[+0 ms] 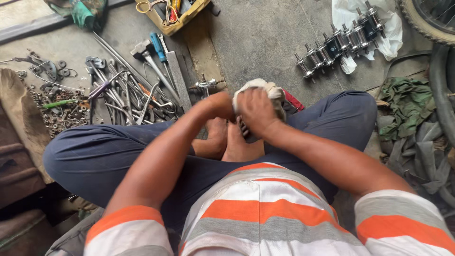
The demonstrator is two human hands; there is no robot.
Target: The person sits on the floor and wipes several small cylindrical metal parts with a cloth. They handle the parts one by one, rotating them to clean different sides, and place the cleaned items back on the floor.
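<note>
I sit cross-legged on a concrete floor, looking down at my lap. My right hand (256, 110) is closed over a white cloth (265, 87) bunched just above my bare feet. My left hand (219, 105) is fisted right beside it, gripping something under the cloth that I cannot make out. A small dark ridged part (243, 128) shows just below my right hand. A metal hub with an axle (206, 84) lies on the floor just beyond my left hand.
A heap of spanners, files and screwdrivers (128, 90) lies front left, with nuts and washers (52, 104) further left. A yellow tool tray (173, 14) sits at the top. Several wheel hubs (339, 42) rest on white plastic top right, beside tyres (441, 80) and green rags (407, 104).
</note>
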